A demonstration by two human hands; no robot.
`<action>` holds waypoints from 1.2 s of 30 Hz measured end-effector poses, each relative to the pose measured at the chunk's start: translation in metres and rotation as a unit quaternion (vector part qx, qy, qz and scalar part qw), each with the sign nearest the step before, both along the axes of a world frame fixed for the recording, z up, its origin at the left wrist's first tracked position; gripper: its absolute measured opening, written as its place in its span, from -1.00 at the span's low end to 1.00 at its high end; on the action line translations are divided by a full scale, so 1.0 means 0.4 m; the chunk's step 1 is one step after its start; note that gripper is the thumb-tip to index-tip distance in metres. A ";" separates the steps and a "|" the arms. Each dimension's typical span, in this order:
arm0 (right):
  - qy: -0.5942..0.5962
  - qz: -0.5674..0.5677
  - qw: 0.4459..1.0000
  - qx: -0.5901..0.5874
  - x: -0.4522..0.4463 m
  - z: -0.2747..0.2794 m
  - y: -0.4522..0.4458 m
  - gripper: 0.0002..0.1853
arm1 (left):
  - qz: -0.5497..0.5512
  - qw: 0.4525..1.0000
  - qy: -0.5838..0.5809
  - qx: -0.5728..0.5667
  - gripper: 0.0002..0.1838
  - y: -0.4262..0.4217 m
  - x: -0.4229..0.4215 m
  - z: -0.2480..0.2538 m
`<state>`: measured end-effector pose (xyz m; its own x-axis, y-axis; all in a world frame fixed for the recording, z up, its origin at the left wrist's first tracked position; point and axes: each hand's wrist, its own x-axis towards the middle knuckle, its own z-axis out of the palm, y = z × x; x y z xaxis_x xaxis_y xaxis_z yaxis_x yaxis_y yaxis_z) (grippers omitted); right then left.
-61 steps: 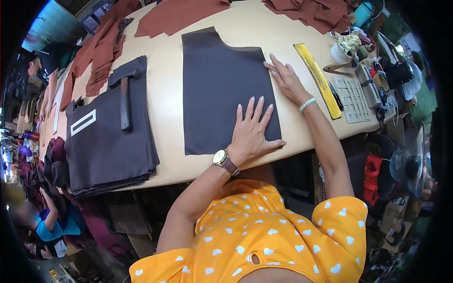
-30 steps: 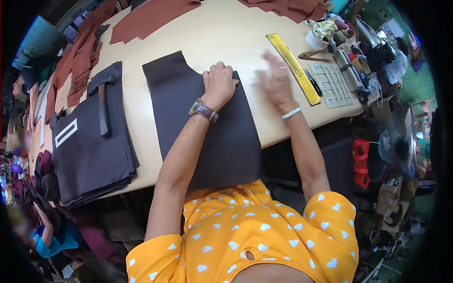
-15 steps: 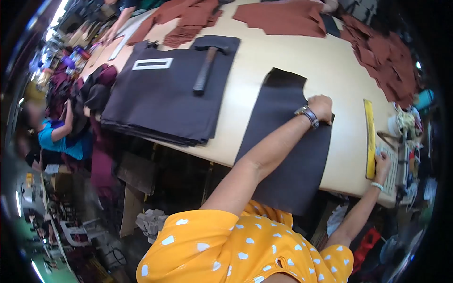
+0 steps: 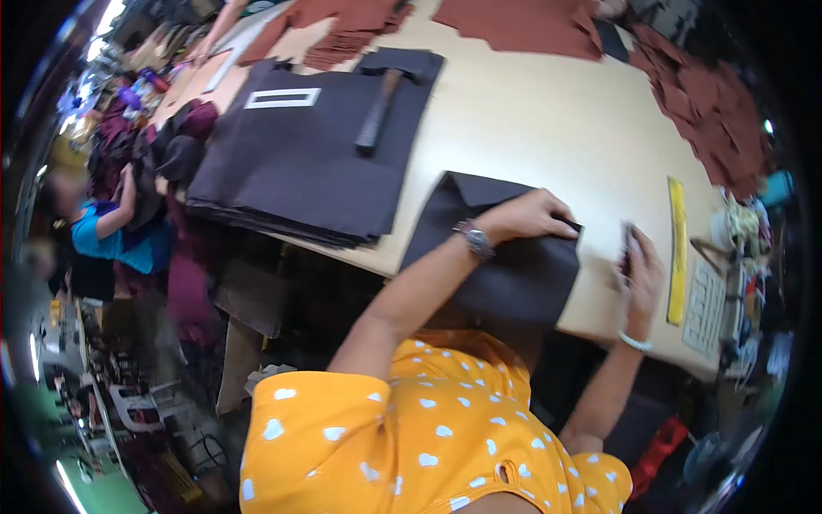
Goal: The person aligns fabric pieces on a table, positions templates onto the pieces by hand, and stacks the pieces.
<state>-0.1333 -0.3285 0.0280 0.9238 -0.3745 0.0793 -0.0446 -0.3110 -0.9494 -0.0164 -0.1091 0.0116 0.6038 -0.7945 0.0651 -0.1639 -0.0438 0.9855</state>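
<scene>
My left hand (image 4: 535,214), with a watch on the wrist, pinches the upper right corner of a dark fabric piece (image 4: 522,283). That piece lies partly folded at the table's front edge and hangs down over it. To the right, my right hand (image 4: 640,274), with a pale bead bracelet, holds a small dark object (image 4: 628,244) upright; blur hides what it is. Left of the fabric piece is a stack of dark fabric (image 4: 300,163), bearing a hammer (image 4: 377,116) and a white rectangular frame (image 4: 283,98).
A yellow ruler (image 4: 677,248) and a slotted pale template (image 4: 704,308) lie at the table's (image 4: 514,120) right. Reddish-brown fabric (image 4: 522,26) lies along the far side. A person in blue (image 4: 116,240) handles cloth at the left; another person's arm (image 4: 224,26) shows beyond.
My right hand has come away from the template toward the fabric, now with a dark object in it. My left hand has moved left and nearer with the fabric corner, and the fabric has folded.
</scene>
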 end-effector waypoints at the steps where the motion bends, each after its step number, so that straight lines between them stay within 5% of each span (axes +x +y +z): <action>1: 0.025 0.014 0.999 0.045 0.006 -0.009 0.045 -0.69 | -0.013 1.000 0.012 0.007 -0.74 0.021 -0.012 0.005; 7: 0.076 0.097 0.965 0.232 0.000 0.012 0.153 -0.66 | -0.008 0.992 0.128 -0.002 -0.75 0.067 -0.043 0.002; 15: 0.060 0.130 0.978 0.150 -0.007 0.007 0.167 -0.50 | 0.000 0.972 0.232 -0.039 -0.76 0.077 -0.045 0.010; 36: 0.027 0.120 0.984 0.128 -0.009 -0.004 0.178 -0.44 | 0.006 0.976 0.216 -0.028 -0.77 0.073 -0.050 0.013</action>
<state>-0.1371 -0.2573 0.0263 0.9883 -0.1468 -0.0415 -0.0523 -0.0706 -0.9961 -0.0363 -0.0800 0.0168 0.5944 -0.7892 -0.1546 0.2672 0.0125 0.9636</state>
